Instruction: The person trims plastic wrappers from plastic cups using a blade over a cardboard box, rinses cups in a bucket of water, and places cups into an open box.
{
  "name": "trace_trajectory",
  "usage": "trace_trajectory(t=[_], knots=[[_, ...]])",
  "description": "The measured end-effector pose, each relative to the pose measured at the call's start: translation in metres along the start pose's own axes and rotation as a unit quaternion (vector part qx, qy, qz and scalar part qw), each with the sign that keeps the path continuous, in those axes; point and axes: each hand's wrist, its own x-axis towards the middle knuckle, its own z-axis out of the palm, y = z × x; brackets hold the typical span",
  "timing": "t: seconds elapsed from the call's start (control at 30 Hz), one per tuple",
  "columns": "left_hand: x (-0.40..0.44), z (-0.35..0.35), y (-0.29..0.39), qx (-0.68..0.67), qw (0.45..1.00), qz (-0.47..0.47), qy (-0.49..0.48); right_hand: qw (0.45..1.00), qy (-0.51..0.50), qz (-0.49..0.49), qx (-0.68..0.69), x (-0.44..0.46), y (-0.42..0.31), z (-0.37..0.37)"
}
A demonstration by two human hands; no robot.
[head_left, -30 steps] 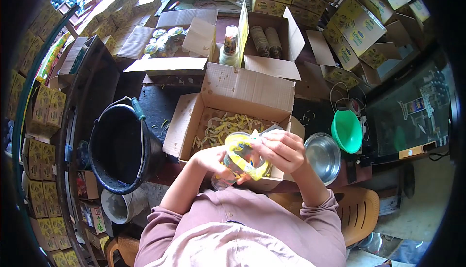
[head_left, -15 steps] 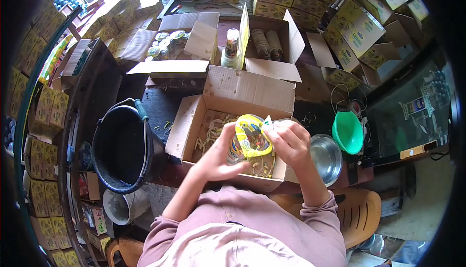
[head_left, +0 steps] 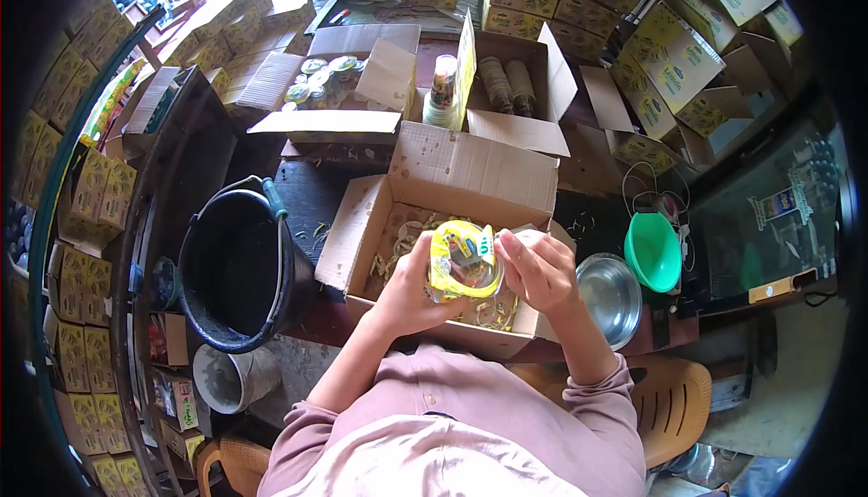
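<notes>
My left hand (head_left: 411, 293) is wrapped round a clear plastic cup (head_left: 463, 287), held upright above an open cardboard box. A torn yellow printed film seal (head_left: 440, 257) rings the cup's rim, with an opening in its middle. Just right of the rim is my right hand (head_left: 542, 271), its thumb and fingers pinched together beside a white and green bit of the film. What lies between those fingertips is too small to make out. Below, the cardboard box (head_left: 470, 167) holds thin yellowish strips of scrap (head_left: 497, 314) on its bottom.
A black bucket (head_left: 192, 271) stands at the left, with a grey bucket (head_left: 217, 378) below it. To the right are a metal bowl (head_left: 610, 298) and a green basin (head_left: 651, 253). Behind, cartons hold lidded cups (head_left: 318, 81) and stacked cups (head_left: 506, 85); a cup stack (head_left: 441, 99) stands between them.
My left hand has closed round the cup, its thumb no longer sticking out. The film's white and green corner now lies along the rim, and my right fingers have shifted slightly down beside it.
</notes>
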Motion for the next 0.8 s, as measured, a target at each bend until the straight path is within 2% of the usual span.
trace_trajectory(t=[0.2, 0.3, 0.4, 0.5, 0.57, 0.6, 0.67, 0.7, 0.8], knots=[[0.004, -0.005, -0.008, -0.055, 0.997, 0.001, -0.061, 1.0, 0.011, -0.021, 0.021, -0.001, 0.002, 0.002], [0.001, -0.005, -0.006, -0.154, 0.983, -0.05, -0.086, 0.999, 0.003, -0.022, 0.035, 0.0, 0.002, 0.002], [0.008, -0.009, 0.001, -0.186, 0.978, 0.023, -0.088, 0.999, 0.005, -0.028, 0.04, 0.002, 0.002, 0.003], [0.005, -0.014, -0.001, -0.26, 0.937, -0.042, -0.228, 0.999, -0.005, -0.022, 0.045, 0.003, 0.004, 0.004], [-0.001, -0.007, 0.004, -0.342, 0.914, -0.104, -0.193, 0.999, -0.006, -0.013, 0.051, 0.004, 0.003, 0.005], [0.0, -0.009, 0.007, -0.372, 0.894, -0.139, -0.208, 0.998, -0.003, -0.024, 0.059, 0.007, 0.003, 0.006], [-0.003, -0.008, -0.02, -0.404, 0.854, -0.162, -0.286, 0.996, 0.002, -0.043, 0.073, 0.012, 0.003, 0.007], [0.0, -0.009, -0.023, -0.418, 0.83, -0.173, -0.326, 0.998, -0.014, -0.022, 0.06, 0.01, 0.003, 0.006], [0.001, -0.01, -0.018, -0.367, 0.885, -0.137, -0.253, 0.998, -0.032, 0.005, 0.048, 0.01, 0.008, 0.0]])
